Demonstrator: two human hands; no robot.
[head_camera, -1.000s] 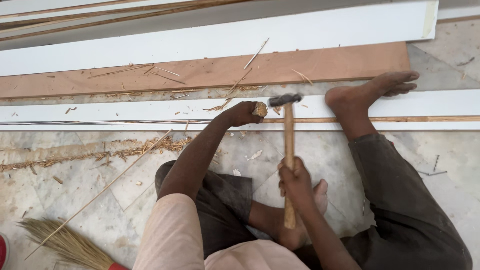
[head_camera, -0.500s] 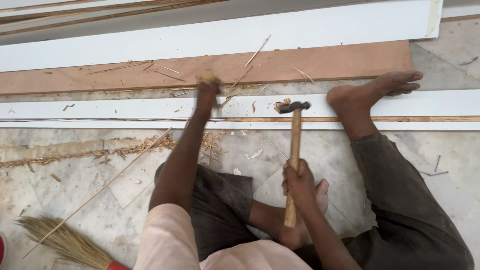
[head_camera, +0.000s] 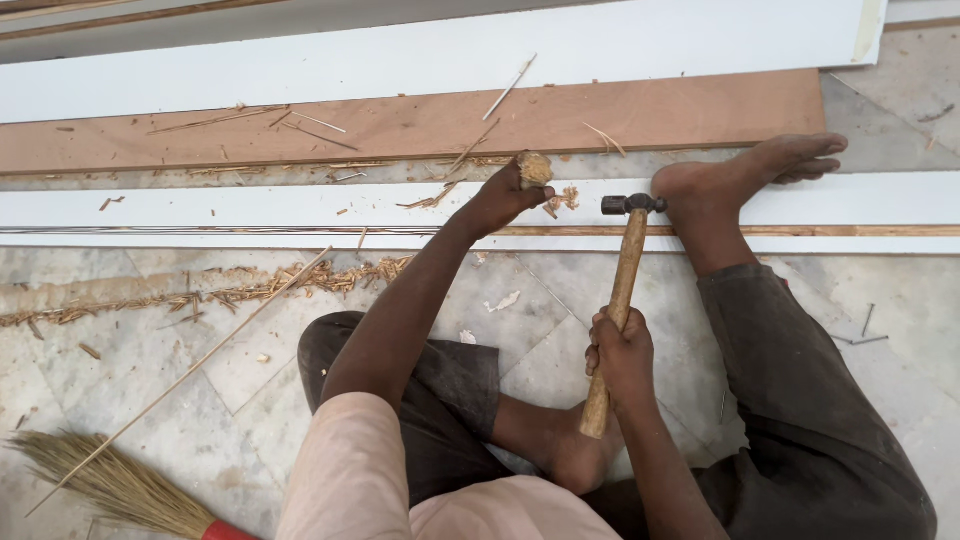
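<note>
1. The person's right hand (head_camera: 622, 350) has its fingers clamped around the lower part of the handle of a wooden-handled hammer with a dark metal head (head_camera: 624, 290); the butt of the handle sticks out below the fist.
2. The hammer head sits above those fingers, over the long white-faced board with a thin wooden strip along it (head_camera: 200, 215), just beside the bare foot (head_camera: 740, 180) that rests on the same board.
3. The left hand (head_camera: 510, 190) has its fingers closed on a small pale chunk of wood (head_camera: 534, 168), held over the white board to the left of the hammer head.
4. Beyond the left fingers lies a long brown plywood plank (head_camera: 400, 125), scattered with thin wood slivers (head_camera: 480, 145).
5. Well to the left of and below both hands, a straw broom with a red collar (head_camera: 120, 485) lies on the grey tiled floor (head_camera: 150, 370), with a trail of wood shavings (head_camera: 250, 285) nearer the board.
</note>
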